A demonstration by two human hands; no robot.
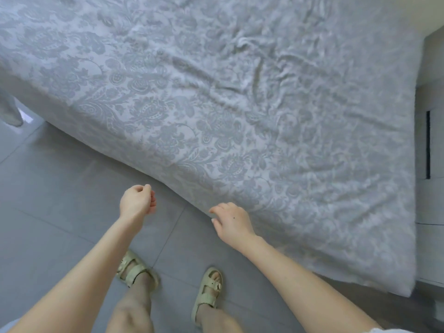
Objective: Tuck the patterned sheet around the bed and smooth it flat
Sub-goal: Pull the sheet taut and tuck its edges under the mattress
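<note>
Grey tiled floor (pixel 48 212), creased patterned sheet (pixel 240 116); left hand (pixel 138 200) held loosely curled, empty; right hand (pixel 231 222) fingers apart at sheet edge

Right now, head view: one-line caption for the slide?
Standing bedside: right hand at the sheet edge, left hand free above the floor, wrinkles left mid-sheet.

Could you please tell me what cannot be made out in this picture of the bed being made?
Head view:
- Whether the sheet is tucked under: its draped side hides the lower edge.
- The sheet's far and left ends: cut off by the frame.
- Whether the right hand touches the sheet: seen from above, any gap is hidden.
- The pale thing at the left edge: mostly cut off.
</note>
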